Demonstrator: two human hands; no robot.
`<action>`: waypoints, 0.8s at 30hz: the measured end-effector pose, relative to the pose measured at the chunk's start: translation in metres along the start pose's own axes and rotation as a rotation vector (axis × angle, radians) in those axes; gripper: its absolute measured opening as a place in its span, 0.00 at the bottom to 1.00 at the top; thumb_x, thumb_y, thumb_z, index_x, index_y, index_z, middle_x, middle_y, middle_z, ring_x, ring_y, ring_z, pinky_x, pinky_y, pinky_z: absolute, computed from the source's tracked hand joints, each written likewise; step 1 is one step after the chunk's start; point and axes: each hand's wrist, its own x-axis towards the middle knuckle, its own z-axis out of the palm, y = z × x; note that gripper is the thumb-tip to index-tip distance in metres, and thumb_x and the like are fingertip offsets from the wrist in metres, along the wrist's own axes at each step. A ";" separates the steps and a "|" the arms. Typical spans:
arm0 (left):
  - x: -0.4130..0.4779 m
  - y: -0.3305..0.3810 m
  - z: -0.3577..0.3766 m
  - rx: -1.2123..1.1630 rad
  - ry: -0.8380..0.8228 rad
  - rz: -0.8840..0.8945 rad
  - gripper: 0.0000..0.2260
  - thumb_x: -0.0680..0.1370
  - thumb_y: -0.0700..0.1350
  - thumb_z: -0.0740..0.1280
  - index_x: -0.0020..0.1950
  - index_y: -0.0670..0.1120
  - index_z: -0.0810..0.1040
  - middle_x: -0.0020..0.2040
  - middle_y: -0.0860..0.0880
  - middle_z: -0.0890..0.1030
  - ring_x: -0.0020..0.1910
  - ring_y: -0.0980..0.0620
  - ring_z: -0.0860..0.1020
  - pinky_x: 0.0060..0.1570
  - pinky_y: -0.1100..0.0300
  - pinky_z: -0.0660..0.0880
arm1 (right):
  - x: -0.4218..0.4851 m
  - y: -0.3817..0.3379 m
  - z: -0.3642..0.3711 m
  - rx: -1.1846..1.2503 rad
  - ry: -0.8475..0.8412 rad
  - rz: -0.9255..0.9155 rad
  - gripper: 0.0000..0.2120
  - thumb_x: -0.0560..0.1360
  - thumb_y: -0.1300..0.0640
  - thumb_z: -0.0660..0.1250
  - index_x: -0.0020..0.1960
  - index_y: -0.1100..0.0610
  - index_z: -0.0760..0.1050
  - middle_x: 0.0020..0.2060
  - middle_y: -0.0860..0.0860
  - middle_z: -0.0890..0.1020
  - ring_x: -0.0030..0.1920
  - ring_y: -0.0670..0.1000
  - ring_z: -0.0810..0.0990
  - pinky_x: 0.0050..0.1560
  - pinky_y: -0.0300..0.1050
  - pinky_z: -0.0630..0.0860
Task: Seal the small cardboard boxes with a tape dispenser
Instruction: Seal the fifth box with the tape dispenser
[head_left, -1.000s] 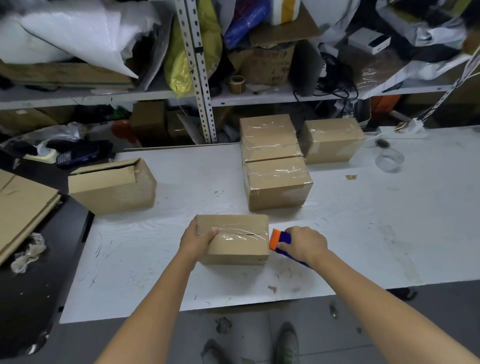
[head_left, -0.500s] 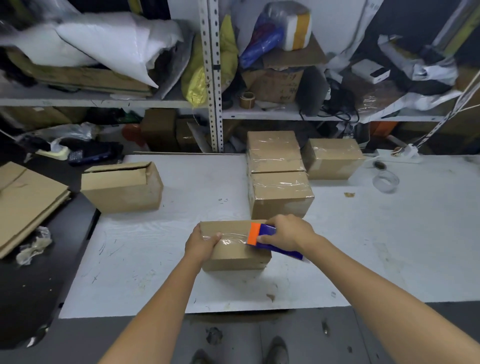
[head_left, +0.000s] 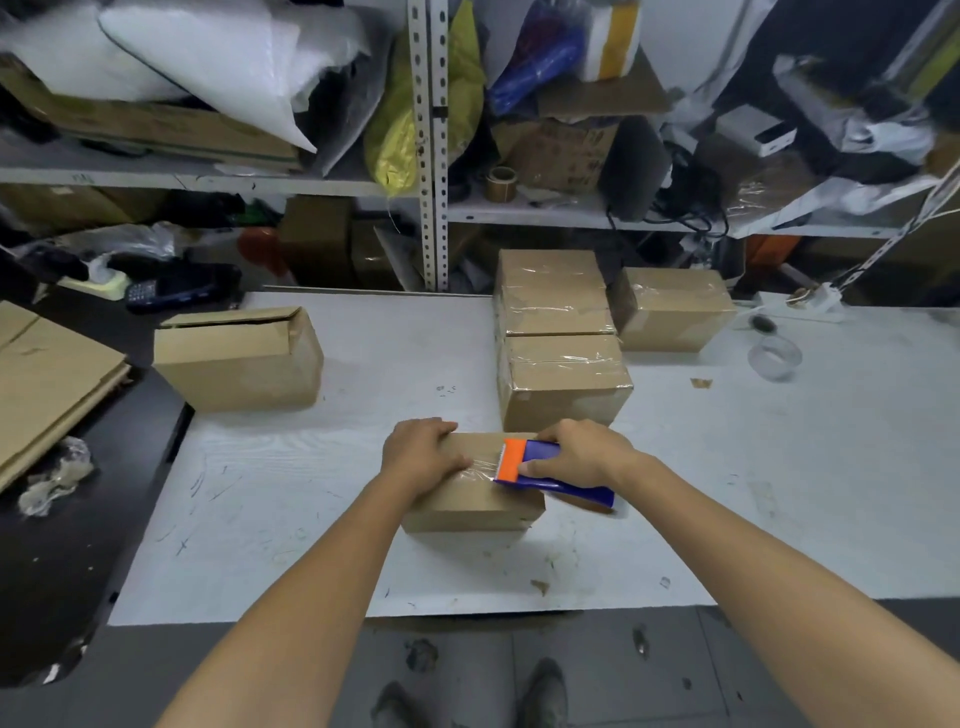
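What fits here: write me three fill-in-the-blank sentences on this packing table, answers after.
The right hand grips the blue-and-orange plastic tape dispenser on ____ of the small brown cardboard box.
The left hand holds that box's ____ end.
The clear round plastic container sits on the white table's ____ side.
Missing: top; left; right.

One wide-angle camera on the person's head looked forward and down over the table (head_left: 311, 493), close above both forearms. The left hand (head_left: 421, 457), the right hand (head_left: 576, 452) with the dispenser (head_left: 511, 460) and the box (head_left: 467, 504) sat mid-frame; shelves (head_left: 545, 213) filled the top, floor (head_left: 467, 649) the bottom edge.
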 end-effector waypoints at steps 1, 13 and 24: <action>0.002 -0.002 0.000 0.005 -0.015 -0.017 0.29 0.72 0.59 0.73 0.71 0.54 0.74 0.69 0.51 0.75 0.73 0.48 0.65 0.68 0.53 0.67 | 0.000 0.002 0.001 0.007 0.000 -0.003 0.30 0.71 0.29 0.65 0.67 0.43 0.74 0.56 0.47 0.81 0.52 0.53 0.78 0.49 0.48 0.76; -0.026 -0.021 -0.015 -0.065 0.053 -0.205 0.20 0.72 0.61 0.72 0.60 0.53 0.78 0.55 0.53 0.81 0.52 0.51 0.78 0.47 0.56 0.74 | -0.003 -0.021 -0.008 -0.013 0.178 -0.131 0.27 0.74 0.32 0.64 0.70 0.41 0.70 0.60 0.44 0.81 0.57 0.50 0.78 0.47 0.47 0.77; -0.038 -0.044 -0.008 -0.117 0.111 -0.219 0.18 0.72 0.58 0.72 0.59 0.54 0.76 0.56 0.52 0.80 0.59 0.49 0.74 0.49 0.55 0.73 | 0.006 0.038 -0.041 -0.279 0.018 0.006 0.24 0.69 0.29 0.66 0.57 0.42 0.76 0.52 0.48 0.82 0.50 0.52 0.78 0.48 0.47 0.75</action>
